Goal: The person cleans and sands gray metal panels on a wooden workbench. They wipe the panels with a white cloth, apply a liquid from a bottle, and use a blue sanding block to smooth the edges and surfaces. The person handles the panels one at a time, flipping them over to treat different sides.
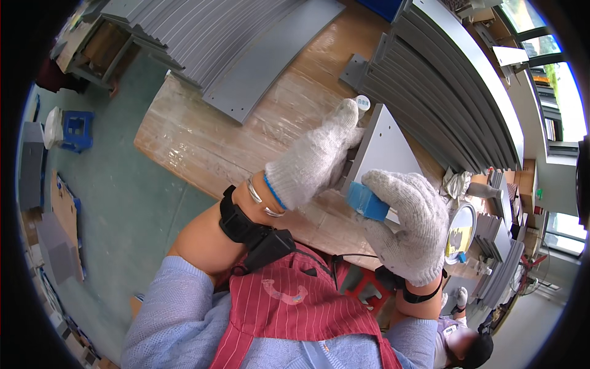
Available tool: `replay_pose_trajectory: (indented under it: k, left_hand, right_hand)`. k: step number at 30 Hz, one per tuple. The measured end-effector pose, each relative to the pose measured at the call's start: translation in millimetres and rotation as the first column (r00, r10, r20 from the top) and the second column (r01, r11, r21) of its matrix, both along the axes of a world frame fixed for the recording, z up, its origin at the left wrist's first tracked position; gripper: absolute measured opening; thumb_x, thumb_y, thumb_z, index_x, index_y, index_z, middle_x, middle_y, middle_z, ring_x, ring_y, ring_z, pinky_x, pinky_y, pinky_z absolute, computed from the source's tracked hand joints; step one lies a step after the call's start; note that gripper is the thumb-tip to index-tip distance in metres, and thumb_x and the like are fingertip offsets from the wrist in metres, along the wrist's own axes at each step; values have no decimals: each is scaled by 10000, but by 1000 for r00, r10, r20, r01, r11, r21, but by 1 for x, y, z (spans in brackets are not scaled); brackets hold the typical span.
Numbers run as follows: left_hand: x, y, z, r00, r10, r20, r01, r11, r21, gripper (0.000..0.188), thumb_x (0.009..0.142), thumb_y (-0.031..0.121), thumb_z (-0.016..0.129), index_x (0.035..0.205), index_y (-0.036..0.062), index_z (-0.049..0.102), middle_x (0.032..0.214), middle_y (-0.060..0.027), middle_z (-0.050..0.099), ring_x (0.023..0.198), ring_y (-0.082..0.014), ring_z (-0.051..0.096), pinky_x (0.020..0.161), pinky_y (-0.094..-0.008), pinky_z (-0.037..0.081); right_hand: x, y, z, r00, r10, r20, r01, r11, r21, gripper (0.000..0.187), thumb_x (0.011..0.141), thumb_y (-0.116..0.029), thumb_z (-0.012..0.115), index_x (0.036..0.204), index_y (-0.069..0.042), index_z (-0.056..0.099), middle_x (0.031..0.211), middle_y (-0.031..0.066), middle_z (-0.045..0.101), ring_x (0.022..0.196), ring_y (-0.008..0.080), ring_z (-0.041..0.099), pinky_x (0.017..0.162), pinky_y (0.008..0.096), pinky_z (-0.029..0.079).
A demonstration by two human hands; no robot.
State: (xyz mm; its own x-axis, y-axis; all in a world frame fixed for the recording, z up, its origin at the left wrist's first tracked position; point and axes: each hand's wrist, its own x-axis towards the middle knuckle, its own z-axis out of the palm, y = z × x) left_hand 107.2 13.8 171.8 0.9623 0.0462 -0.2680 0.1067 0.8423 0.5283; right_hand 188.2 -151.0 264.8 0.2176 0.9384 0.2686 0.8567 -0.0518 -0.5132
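My left hand [322, 150], in a white knitted glove, is closed around the left edge of a grey panel [388, 144] with small holes in it. The panel stands tilted over the table in front of me. At the left fingertips is a small round white cap or label [362, 103]; whether it is held is unclear. My right hand [415, 221], gloved the same way, pinches a small blue block [367, 201], sponge-like in look, between thumb and fingers. The block is beside the panel's lower end, and I cannot tell if they touch.
The wooden table [190, 132] carries stacked grey boards [215, 37] at far left and more grey boards [430, 92] at right. A crumpled cloth [456, 183] and round tin [461, 230] are right of my right hand. Another person [461, 344] is lower right; a blue stool [77, 130] stands left.
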Motion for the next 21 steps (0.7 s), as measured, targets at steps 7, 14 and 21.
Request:
replay_pose_trajectory:
  k: [7, 14, 21]
  left_hand:
    - [-1, 0, 5, 999, 16, 35, -18, 998, 57, 935, 1031, 732, 299, 1498, -64, 452, 1417, -174, 583, 1305, -272, 556, 1129, -387, 433]
    - [-6, -2, 7, 996, 87, -31, -82, 987, 142, 600, 1035, 510, 579, 1328, -13, 610, 1234, -108, 685, 1127, -188, 647, 991, -334, 517]
    - [-6, 9, -6, 998, 58, -38, -17, 737, 676, 476, 897, 110, 767, 1322, -36, 609, 1129, -70, 710, 1020, -124, 643, 926, -295, 536]
  right_hand:
    - [33, 36, -9, 985, -171, 8, 169, 979, 117, 448, 772, -88, 811, 1206, -89, 702, 1022, 129, 733, 906, 313, 718, 792, 401, 573]
    - [101, 69, -22, 928, -363, -86, 372, 901, 223, 425, 843, -107, 799, 1249, -61, 683, 987, 99, 731, 839, 174, 696, 768, 307, 566]
    - [85, 32, 0, 849, -337, -408, 439, 878, 189, 470, 852, -42, 812, 1297, -48, 663, 1122, 71, 706, 1024, 152, 693, 896, 291, 583]
